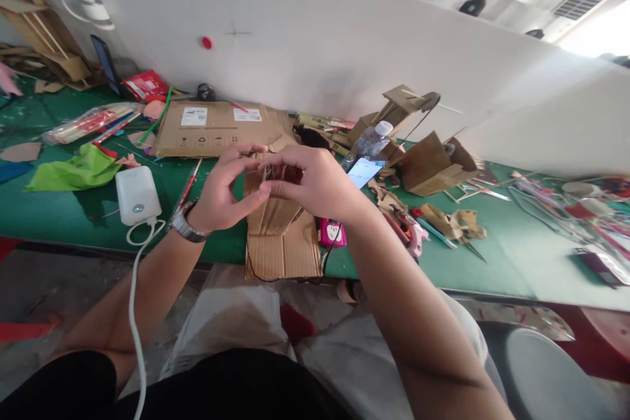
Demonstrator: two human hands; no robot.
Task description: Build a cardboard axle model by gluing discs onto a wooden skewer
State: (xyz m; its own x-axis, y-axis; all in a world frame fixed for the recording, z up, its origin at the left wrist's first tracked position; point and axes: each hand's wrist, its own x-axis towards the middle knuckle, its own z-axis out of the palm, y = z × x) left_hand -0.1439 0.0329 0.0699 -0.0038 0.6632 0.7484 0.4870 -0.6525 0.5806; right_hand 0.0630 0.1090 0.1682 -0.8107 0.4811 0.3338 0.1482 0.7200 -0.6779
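My left hand (pixel 229 187), with a metal-band watch (pixel 188 223) on the wrist, curves in from the left. Its thumb and fingertips meet those of my right hand (pixel 308 177), which arches over from the other side. Between them, the fingers of both close on the upper part of a folded cardboard piece (pixel 270 213); exactly where the fingertips press is partly hidden. Below it lies a flat corrugated cardboard sheet (pixel 285 259) at the table's front edge. A pink power socket (pixel 333 233) sits just right of the cardboard.
Behind my hands lies a flat cardboard box (pixel 216 128) with labels. A white power bank (pixel 138 195) trails a cable past my left arm. On the right are a lit phone (pixel 363 172), a plastic bottle (pixel 373 141), a pink glue gun (pixel 416 236) and an open cardboard box (pixel 436 164).
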